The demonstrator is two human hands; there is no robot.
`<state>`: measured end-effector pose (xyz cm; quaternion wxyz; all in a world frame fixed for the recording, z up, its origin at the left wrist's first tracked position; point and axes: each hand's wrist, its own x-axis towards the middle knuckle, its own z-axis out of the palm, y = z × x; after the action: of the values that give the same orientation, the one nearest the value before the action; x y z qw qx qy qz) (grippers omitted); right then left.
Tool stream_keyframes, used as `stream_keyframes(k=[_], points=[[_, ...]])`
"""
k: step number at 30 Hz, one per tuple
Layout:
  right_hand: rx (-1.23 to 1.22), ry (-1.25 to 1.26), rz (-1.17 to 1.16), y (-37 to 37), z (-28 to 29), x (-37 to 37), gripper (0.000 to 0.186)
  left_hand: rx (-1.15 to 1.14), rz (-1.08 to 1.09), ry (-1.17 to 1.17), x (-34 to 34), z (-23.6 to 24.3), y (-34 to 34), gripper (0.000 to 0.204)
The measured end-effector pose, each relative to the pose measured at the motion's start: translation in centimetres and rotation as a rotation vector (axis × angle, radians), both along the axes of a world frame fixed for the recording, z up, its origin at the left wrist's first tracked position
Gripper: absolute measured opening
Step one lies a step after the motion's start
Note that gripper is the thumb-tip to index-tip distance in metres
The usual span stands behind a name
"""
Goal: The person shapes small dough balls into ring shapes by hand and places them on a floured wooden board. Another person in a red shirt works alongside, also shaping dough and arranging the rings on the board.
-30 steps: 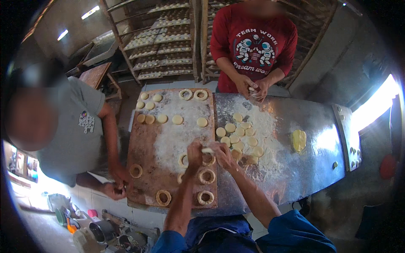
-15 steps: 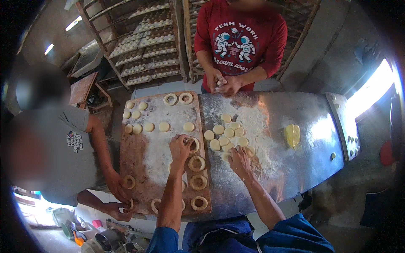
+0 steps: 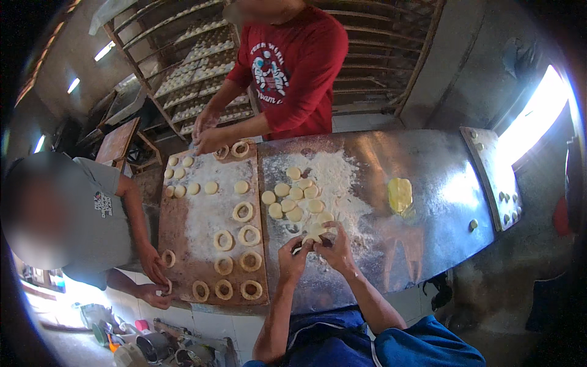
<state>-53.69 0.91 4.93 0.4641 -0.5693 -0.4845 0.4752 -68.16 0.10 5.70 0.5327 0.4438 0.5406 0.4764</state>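
Both my hands pinch a pale piece of dough (image 3: pixel 314 235) above the floured metal table (image 3: pixel 361 244). My left hand (image 3: pixel 295 255) closes on its near left edge, and my right hand (image 3: pixel 338 249) grips its right side. Fingers cover parts of it, so its full shape is hard to make out. Just beyond lie several flat dough rounds (image 3: pixel 295 194) in a loose cluster. Left of my hands, dough rings (image 3: pixel 250 261) stand in rows on a wooden board (image 3: pixel 202 254), with more rounds (image 3: pixel 211 187) toward its far side.
A co-worker in red (image 3: pixel 293 73) reaches over the board's far edge. Another in grey (image 3: pixel 107 208) handles a dough ring at its left edge. A yellow lump (image 3: pixel 400 196) rests on the metal to the right. Behind stands a rack (image 3: pixel 189 73) of filled trays; a narrow board (image 3: pixel 489 177) lies far right.
My left hand has left a dough ring on the board and come right to join my right hand on the dough. The red-sleeved co-worker has shifted left. The view has moved too.
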Motion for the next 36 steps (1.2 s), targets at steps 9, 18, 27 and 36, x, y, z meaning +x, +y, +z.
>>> stream_keyframes(k=[9,18,27,36], points=[[0.072,-0.062,0.198,-0.5,2.9,4.8,0.062,0.006,-0.04,-0.131,4.2,-2.4,-0.8,0.025],[-0.088,0.405,0.26,-0.1,-2.9,7.4,0.036,0.052,-0.194,-0.732,5.7,-2.5,-3.3,0.045],[0.1,-0.216,0.308,-2.0,-0.2,3.0,0.059,0.201,-0.04,0.405,3.2,-2.3,-2.3,0.043],[-0.149,-0.152,0.318,-1.5,-0.4,-1.9,0.059,0.43,0.195,0.274,0.5,-6.0,-1.7,0.031]])
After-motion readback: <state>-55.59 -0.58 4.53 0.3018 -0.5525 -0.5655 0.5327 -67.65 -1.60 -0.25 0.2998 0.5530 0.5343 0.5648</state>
